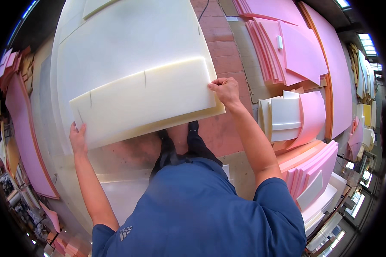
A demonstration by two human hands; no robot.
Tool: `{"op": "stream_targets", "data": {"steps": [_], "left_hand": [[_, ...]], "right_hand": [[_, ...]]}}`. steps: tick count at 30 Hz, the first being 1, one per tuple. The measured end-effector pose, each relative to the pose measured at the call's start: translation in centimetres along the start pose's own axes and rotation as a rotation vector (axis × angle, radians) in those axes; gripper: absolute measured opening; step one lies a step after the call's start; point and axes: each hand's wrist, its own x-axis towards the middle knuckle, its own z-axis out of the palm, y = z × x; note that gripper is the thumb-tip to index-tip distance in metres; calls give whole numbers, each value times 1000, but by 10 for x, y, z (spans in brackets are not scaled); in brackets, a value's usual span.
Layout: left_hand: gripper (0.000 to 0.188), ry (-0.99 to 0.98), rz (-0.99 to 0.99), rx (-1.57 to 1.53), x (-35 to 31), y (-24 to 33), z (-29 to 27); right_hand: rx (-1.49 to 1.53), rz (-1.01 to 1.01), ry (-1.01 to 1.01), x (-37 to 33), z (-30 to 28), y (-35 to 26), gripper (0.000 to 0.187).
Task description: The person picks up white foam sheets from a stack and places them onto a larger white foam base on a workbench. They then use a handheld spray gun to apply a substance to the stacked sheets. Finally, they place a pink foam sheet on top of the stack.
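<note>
One cream rectangular foam sheet (146, 100), its left and right ends gripped by the left hand (78, 137) and right hand (227, 90), seems lifted but not yet released, over a larger white sheet (128, 43)

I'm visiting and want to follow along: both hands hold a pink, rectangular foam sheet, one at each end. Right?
Not quite: the head view shows that the rectangular foam sheet is pale cream, not pink. The left hand and right hand do hold it, one at each end.

The large white sheet (128, 51) runs off the far edge, partly hidden by the cream panel (146, 99). Clutter (19, 218) at near left is too blurred to identify.
</note>
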Motion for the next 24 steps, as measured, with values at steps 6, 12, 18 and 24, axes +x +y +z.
{"op": "stream_targets", "data": {"steps": [6,12,18,24], "left_hand": [[50,-9,18,-1,3,-3,0],[49,-16,15,18,1,1,0],[50,3,9,17,2,-2,-1],[56,25,-16,13,4,-7,-5]], "right_hand": [[9,-2,1,1,0,0,19],[7,5,-2,3,2,3,20],[-50,-1,-6,1,-1,-5,19],[-37,7,-2,3,3,-5,19]]}}
